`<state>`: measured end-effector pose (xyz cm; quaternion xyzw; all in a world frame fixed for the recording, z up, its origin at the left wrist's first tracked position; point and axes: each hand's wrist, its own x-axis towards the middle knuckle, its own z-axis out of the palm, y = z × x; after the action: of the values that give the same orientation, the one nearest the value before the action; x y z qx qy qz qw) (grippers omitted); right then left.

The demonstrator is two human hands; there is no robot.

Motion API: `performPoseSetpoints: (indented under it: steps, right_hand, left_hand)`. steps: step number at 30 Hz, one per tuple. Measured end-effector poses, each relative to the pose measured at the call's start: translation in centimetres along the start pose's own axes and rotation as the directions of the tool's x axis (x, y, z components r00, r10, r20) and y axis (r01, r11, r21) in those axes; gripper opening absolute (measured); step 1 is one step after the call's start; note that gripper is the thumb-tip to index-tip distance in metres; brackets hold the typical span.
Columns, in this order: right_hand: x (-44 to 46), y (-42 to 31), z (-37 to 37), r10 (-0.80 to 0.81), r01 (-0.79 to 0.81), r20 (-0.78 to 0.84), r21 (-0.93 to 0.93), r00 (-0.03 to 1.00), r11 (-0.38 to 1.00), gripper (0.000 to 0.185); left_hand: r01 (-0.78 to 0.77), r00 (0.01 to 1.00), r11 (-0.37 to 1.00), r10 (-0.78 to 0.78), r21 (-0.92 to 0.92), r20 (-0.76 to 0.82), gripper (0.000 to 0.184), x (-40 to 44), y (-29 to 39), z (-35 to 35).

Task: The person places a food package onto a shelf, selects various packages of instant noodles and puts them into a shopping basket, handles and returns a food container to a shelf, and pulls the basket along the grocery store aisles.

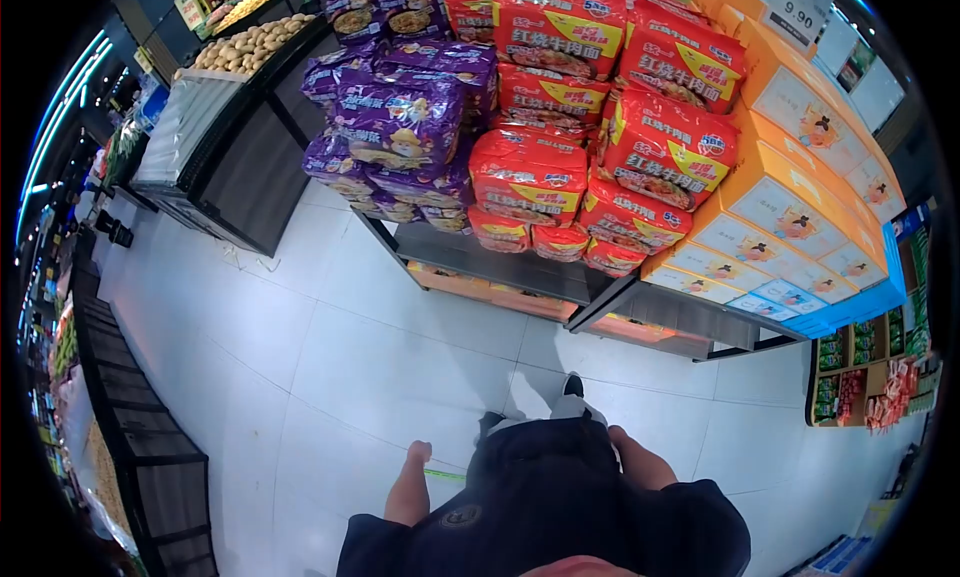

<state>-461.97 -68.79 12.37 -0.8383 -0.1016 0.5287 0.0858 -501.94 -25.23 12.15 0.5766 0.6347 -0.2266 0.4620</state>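
My left hand (420, 451) hangs low at my left side, out over the tiled floor. Its fingers point down and are too small to make out. A thin bright green strip (445, 475) shows between that forearm and my dark shirt; whether it touches me is unclear. My right hand (621, 439) hangs against my right hip, fingers hidden. Ahead of me stands a display piled with red instant noodle packs (528, 177) and purple instant noodle packs (395, 117). To their right are stacked orange and white cartons (790, 202). Neither hand touches the display.
A dark display rack (500, 257) holds the packs, with more boxes on its lower level. Potatoes (250, 47) fill a produce stand at the upper left. A black-framed bin (150, 457) borders the left side. Snack shelves (870, 372) stand at right, and a price sign (797, 15) reads 9.90.
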Motion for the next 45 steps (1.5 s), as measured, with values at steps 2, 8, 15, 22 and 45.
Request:
performPoseSetpoints:
  steps: [2,8,15,22,45]
  right_hand:
    - [-4.6,-3.9,-1.0,0.083,-0.086,0.026,0.127,0.996,0.988,0.026]
    - [-1.6,-5.6,1.9,-0.003,0.003,-0.058,-0.003,0.998,1.000,0.035]
    - [9.4,-11.3,-1.3,-0.346,0.323,-0.021,-0.311,0.938,0.894,0.025]
    - [14.5,-27.4,-3.8,-0.307,0.292,0.069,0.168,0.949,0.941,0.034]
    - [29.9,-58.8,-4.0,-0.310,0.474,0.531,-0.204,0.789,0.856,0.022]
  left_hand:
    - [-0.193,0.976,0.958,0.165,0.211,0.142,0.029,2.7,0.2,-0.7]
    - [-0.783,0.616,0.595,0.700,0.182,0.361,0.042,0.3,2.2,7.2]
    - [-0.408,0.855,0.913,0.387,-0.013,0.345,0.035,-0.8,-2.9,4.1]
    - [0.059,0.997,0.997,-0.057,-0.057,0.047,0.031,-0.4,-4.4,-1.8]
    - [0.036,0.813,0.567,-0.496,-0.823,-0.307,0.048,1.7,3.9,-1.8]
